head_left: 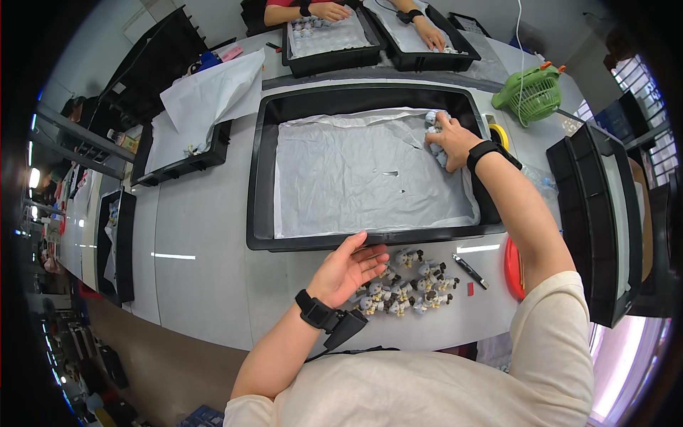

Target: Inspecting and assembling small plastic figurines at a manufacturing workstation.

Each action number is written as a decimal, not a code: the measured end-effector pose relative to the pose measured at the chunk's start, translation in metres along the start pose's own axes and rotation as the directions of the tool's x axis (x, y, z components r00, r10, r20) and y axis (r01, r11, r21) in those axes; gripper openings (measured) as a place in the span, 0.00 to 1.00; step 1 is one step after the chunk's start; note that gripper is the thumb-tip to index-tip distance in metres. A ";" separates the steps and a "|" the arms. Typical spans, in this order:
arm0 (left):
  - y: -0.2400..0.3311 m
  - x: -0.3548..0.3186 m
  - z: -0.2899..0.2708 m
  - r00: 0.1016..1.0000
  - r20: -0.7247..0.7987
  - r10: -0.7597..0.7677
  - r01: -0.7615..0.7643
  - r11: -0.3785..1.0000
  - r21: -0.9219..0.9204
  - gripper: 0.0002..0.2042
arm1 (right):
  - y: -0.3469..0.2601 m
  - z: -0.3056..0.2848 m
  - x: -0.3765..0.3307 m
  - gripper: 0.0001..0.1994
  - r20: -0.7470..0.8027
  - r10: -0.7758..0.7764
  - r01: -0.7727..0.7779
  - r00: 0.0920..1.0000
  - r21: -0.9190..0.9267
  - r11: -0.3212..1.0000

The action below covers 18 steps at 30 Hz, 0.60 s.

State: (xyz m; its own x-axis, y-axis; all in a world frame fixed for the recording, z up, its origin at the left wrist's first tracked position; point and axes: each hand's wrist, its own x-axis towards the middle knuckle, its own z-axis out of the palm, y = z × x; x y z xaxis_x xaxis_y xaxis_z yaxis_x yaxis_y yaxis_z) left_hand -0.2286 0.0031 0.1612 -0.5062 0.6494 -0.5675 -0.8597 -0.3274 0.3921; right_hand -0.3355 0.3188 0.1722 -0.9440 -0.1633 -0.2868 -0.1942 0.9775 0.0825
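In front of me lies a large black tray lined with a creased white sheet that has small tears. My right hand reaches into its far right corner, fingers curled over a few small blue-grey figurines on the sheet; the hand partly covers them. Palm up and fingers apart, my left hand is empty at the tray's near edge. Just right of it, a cluster of small grey-and-white figurines with dark and yellow parts lies on the table.
Right of the cluster are a utility knife and a red dish. A green basket-like fan and yellow tape roll sit beyond. Black trays stand left and right. Across the table, another person's hands work over trays.
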 end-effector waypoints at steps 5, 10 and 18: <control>0.010 0.006 0.006 0.997 -0.021 -0.071 0.068 0.988 -0.140 0.21 | -0.002 0.005 -0.002 0.35 -0.058 -0.030 0.032 0.998 0.040 0.999; 0.008 0.010 0.012 0.994 -0.091 -0.053 0.035 0.982 -0.187 0.21 | -0.001 -0.002 -0.010 0.35 -0.116 -0.014 0.020 0.993 0.049 0.999; 0.011 0.018 0.015 0.992 -0.126 -0.004 -0.030 0.963 -0.266 0.15 | 0.002 -0.062 -0.060 0.30 -0.545 0.138 0.165 0.827 0.470 0.867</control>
State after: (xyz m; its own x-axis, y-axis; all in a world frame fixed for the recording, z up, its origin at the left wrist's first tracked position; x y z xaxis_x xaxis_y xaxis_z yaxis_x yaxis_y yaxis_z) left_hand -0.2458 0.0213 0.1658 -0.5074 0.5595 -0.6554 -0.8315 -0.5176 0.2018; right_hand -0.2958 0.3226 0.2488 -0.9530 -0.0730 0.2939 -0.1987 0.8832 -0.4248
